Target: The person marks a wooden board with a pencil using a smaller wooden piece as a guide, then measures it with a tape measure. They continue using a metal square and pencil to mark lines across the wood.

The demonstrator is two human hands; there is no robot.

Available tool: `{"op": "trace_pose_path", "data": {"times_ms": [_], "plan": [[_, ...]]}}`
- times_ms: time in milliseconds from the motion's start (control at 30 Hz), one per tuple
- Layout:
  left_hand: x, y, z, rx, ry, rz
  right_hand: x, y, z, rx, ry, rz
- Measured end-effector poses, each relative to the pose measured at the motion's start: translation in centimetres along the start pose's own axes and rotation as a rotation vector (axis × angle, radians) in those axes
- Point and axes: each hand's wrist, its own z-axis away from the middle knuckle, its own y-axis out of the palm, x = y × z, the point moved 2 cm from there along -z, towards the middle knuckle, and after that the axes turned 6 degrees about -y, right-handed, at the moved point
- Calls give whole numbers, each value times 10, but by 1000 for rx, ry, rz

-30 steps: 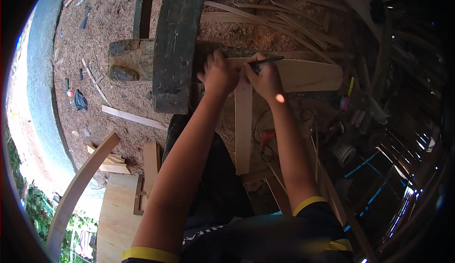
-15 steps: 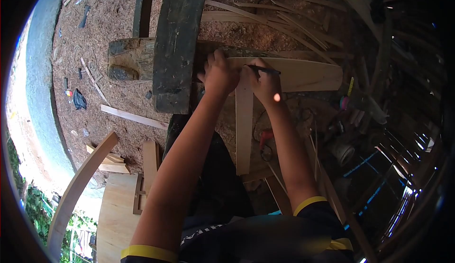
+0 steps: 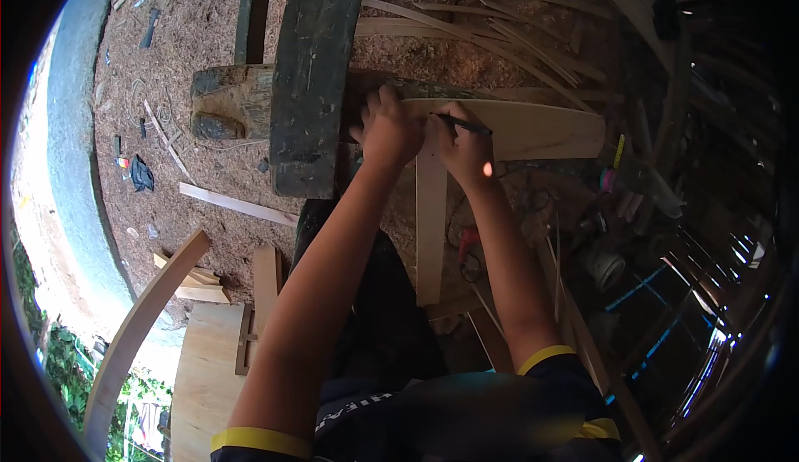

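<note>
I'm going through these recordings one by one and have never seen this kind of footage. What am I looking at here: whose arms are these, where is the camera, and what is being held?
There is no machine here. The camera sits on a person's head and looks down, so the two bare arms are that person's own; the round dark border comes from the wide lens. The left hand presses flat on a pale wooden plank. The right hand grips a dark pencil with its tip on the same plank. A narrow wooden strip runs from under the hands toward the person. The plank rests on a dark, weathered beam. Sawdust covers the ground, with thin wood slats beyond and curved pale pieces at lower left.
</note>
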Motion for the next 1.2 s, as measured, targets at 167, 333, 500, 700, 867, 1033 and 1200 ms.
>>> {"op": "trace_pose_path", "data": {"times_ms": [167,333,500,700,867,1033,1200], "plan": [[-3,-3,3,-18,-23,-5,-1,-1,-2,31,64,-86],[0,-3,1,-35,10,11,-1,-9,-9,36,48,-75],[4,1,1,-10,1,22,-2,-10,-8,44,32,-57],[6,2,0,-16,-20,10,1,-7,-5,20,80,-65],[10,3,-6,6,15,43,1,-1,-2,-56,30,3],[14,7,-5,-109,166,40,1,1,-1,-55,20,-51],[16,4,-7,-68,140,52,-1,-5,-4,7,94,-46]]}}
